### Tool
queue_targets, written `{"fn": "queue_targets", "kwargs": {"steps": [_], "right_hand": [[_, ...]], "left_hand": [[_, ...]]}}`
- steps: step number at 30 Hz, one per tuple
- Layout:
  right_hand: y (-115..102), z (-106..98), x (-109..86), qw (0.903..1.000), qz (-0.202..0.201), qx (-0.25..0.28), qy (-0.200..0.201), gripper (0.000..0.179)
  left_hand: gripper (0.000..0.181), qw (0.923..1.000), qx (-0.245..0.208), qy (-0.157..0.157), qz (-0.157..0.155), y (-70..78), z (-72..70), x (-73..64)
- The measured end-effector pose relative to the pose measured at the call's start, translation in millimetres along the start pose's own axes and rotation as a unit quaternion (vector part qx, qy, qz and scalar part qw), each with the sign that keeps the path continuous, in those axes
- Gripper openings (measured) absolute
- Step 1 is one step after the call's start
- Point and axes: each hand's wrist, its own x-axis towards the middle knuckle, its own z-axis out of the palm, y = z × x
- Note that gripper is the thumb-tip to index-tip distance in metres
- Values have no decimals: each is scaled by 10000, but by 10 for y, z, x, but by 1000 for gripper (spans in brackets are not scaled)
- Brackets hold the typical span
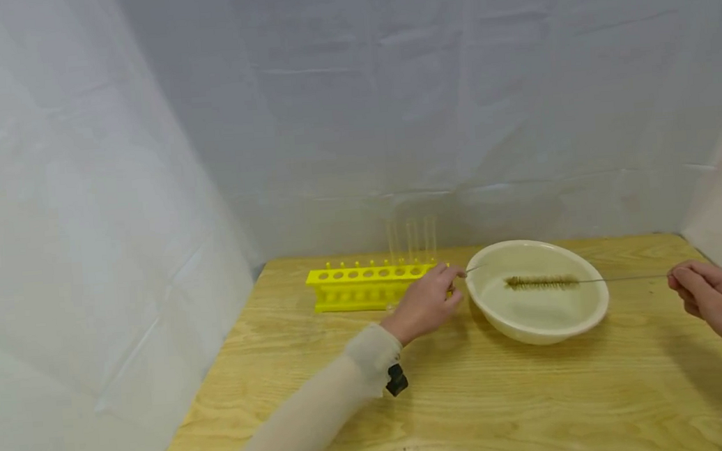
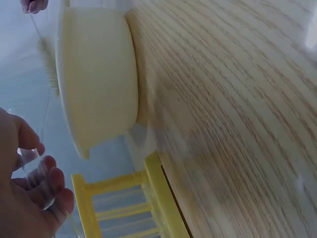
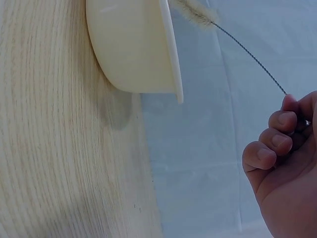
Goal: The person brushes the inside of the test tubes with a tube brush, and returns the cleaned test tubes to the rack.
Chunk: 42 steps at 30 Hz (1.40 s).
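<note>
Over the bowl (image 1: 541,328) lies the bristled end of a test tube brush (image 1: 541,282), level and just above its opening. My right hand (image 1: 721,301) pinches the brush's twisted wire handle (image 3: 250,53) to the right of the bowl, fingers curled in. At the bowl's left rim, my left hand (image 1: 426,301) grips a clear glass test tube (image 2: 37,173) between thumb and curled fingers. The tube points toward the brush tip, and its outline is faint against the backdrop. Directly behind the left hand stands a yellow test tube rack (image 1: 353,289), its right end partly covered by the hand.
Several clear test tubes (image 1: 412,239) stand upright along the rack's right part. The rack and bowl sit side by side near the back of the wooden table (image 1: 474,399). Pale sheeting (image 1: 353,114) hangs behind and at both sides.
</note>
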Motion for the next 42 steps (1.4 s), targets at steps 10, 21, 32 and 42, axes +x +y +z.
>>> {"fn": "queue_targets", "kwargs": {"steps": [10,21,32,42], "right_hand": [[-27,-36,-20,9998,-23,211,40,37],[-85,-16,-22,9986,-48,518,-27,33],[-49,-37,-39,9987,-232,459,-38,33],[20,-36,-48,9949,-451,840,-327,33]], "left_hand": [[34,9969,719,-294,-114,0,142,63],[29,9927,1192,-82,177,73,176,111],[29,9922,1235,-20,157,78,195,124],[31,9955,884,-66,320,93,186,135]]}}
